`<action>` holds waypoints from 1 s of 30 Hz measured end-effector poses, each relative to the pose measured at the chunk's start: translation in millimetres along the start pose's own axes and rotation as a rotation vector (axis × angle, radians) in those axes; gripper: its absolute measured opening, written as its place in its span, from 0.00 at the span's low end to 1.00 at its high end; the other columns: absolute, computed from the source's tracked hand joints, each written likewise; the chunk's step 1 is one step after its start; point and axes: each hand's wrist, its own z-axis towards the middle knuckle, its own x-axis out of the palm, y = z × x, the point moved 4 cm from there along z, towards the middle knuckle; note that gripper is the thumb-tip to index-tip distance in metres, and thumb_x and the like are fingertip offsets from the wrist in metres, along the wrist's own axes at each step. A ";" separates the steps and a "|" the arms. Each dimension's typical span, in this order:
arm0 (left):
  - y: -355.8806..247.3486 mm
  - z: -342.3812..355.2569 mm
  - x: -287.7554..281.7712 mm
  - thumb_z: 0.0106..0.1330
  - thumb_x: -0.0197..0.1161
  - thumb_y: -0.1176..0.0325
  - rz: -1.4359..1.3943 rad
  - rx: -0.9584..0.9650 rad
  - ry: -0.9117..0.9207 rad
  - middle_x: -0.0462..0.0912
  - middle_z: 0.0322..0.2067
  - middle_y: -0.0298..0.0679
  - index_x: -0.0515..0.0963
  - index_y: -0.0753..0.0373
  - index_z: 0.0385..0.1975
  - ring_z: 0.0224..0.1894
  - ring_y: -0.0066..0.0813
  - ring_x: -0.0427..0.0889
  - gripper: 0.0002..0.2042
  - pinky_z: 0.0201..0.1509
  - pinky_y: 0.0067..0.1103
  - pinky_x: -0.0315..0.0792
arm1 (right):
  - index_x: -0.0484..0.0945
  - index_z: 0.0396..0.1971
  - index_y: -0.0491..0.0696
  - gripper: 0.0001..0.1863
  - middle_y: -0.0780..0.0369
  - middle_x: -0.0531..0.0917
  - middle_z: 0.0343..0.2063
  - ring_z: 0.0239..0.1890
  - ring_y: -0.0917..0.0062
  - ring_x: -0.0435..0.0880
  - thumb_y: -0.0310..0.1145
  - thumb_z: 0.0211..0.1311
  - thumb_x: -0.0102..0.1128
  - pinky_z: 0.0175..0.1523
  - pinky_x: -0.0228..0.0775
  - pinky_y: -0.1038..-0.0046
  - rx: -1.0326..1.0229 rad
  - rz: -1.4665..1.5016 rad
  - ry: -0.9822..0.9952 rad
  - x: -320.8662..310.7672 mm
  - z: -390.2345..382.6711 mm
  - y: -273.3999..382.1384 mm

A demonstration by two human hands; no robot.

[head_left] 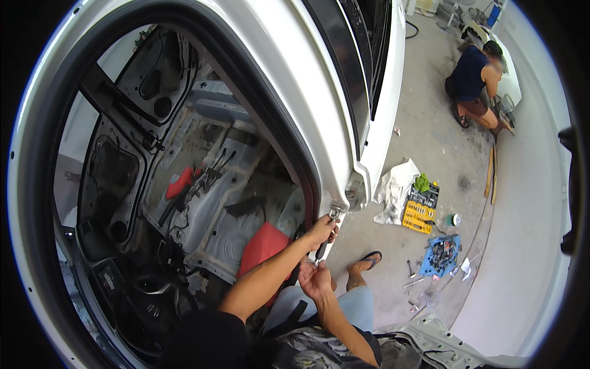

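Note:
My left hand reaches to the body of a white car, just below a metal hinge-like bracket on the door pillar. Its fingers are closed on a slim dark part that runs down along the white edge. Just below, my right hand has its fingers pinched at the small metal lower end of that part. The fingers cover much of it, so its exact kind does not show. Left of my hands, through the black-sealed door opening, lies a red cloth-like piece on the car floor.
The stripped car interior holds a steering wheel. On the concrete at right lie a white cloth, a yellow tool case, a round tub and a blue tray of small parts. A person crouches by the wall.

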 end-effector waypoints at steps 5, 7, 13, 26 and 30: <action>7.1 5.8 1.2 0.77 0.45 0.70 -0.043 0.041 -0.038 0.74 0.28 0.32 0.71 0.61 0.48 0.23 0.17 0.69 0.08 0.24 0.19 0.69 | 0.68 0.58 0.35 0.30 0.50 0.80 0.47 0.48 0.58 0.82 0.45 0.68 0.58 0.54 0.73 0.63 -0.524 -0.760 -0.047 -1.1 -21.6 37.1; 8.0 4.9 1.0 0.77 0.46 0.68 -0.043 0.007 -0.044 0.74 0.29 0.32 0.72 0.59 0.47 0.23 0.17 0.70 0.08 0.23 0.19 0.69 | 0.73 0.52 0.36 0.30 0.53 0.82 0.42 0.45 0.59 0.82 0.51 0.67 0.57 0.52 0.73 0.62 -0.388 -0.943 0.060 13.0 -18.7 43.4; 3.1 2.4 0.8 0.77 0.45 0.69 -0.158 -0.014 -0.002 0.74 0.29 0.33 0.70 0.57 0.47 0.25 0.20 0.71 0.07 0.26 0.21 0.71 | 0.75 0.42 0.42 0.39 0.56 0.84 0.37 0.37 0.63 0.84 0.69 0.67 0.42 0.47 0.76 0.63 0.503 0.499 0.328 33.1 -12.3 15.6; 5.4 16.2 1.9 0.74 0.50 0.72 -0.114 0.078 -0.037 0.74 0.31 0.33 0.69 0.57 0.44 0.26 0.20 0.72 0.03 0.24 0.21 0.72 | 0.72 0.47 0.40 0.32 0.57 0.83 0.32 0.32 0.66 0.86 0.60 0.73 0.43 0.39 0.80 0.70 0.417 0.490 0.047 16.6 -2.9 13.2; 10.6 18.1 3.7 0.73 0.52 0.73 -0.110 0.048 -0.102 0.74 0.30 0.32 0.69 0.57 0.42 0.25 0.19 0.69 0.03 0.25 0.21 0.69 | 0.58 0.64 0.39 0.35 0.48 0.76 0.52 0.35 0.60 0.85 0.50 0.70 0.55 0.43 0.80 0.65 0.107 -0.230 -0.088 -2.2 -15.3 23.1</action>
